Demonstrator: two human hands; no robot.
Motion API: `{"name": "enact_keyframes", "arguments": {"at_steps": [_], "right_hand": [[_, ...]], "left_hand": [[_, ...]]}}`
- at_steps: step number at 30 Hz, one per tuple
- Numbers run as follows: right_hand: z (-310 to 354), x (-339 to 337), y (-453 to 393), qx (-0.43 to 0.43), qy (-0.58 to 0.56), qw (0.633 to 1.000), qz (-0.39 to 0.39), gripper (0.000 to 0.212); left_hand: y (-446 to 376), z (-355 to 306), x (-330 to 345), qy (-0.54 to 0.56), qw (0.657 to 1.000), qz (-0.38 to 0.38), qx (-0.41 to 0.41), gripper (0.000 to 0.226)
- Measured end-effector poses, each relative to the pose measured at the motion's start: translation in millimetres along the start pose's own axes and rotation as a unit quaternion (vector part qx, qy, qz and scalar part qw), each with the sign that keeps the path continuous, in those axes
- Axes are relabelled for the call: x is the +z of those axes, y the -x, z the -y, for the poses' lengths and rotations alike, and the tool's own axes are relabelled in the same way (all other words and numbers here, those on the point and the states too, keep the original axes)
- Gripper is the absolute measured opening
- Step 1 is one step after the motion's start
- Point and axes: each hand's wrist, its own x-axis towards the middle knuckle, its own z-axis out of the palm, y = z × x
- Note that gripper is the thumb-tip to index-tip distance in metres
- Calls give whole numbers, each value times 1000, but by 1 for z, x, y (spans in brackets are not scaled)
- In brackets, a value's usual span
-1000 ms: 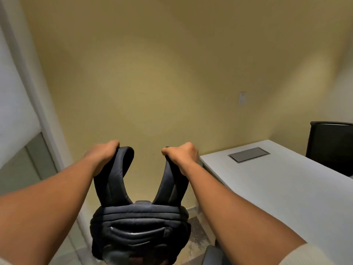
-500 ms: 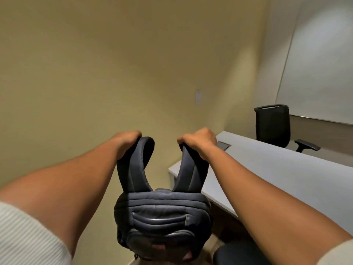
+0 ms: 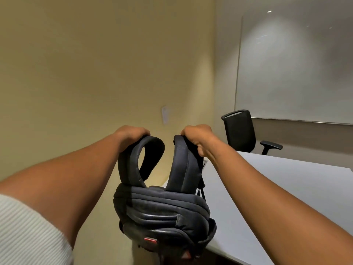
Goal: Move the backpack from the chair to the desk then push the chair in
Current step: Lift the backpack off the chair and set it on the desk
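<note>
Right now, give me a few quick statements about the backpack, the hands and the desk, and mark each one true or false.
1. Each hand grips one shoulder strap: left hand, right hand. True.
2. The backpack lies flat on the desk. False: it hangs in the air from its straps, at the desk's near edge.
3. A black office chair stands at the far side of the desk. True.
4. The desk is covered with papers. False: the visible top is bare white.
5. The backpack is bright red. False: it is dark, with only a small red tag.
</note>
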Motion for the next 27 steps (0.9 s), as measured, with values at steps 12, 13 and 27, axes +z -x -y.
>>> {"name": "enact_keyframes", "arguments": {"at_steps": [12, 13, 27], "right_hand": [[8, 43, -105, 79, -239, 961, -119, 10], [8, 50, -110, 83, -255, 955, -129, 13], [-24, 172, -178, 152, -349, 895, -233, 38]], "left_hand": [[-181, -79, 26, -142, 982, 35, 116, 45], [-191, -84, 28, -151, 979, 41, 128, 44], [-277, -110, 75, -293, 889, 66, 345, 38]]}}
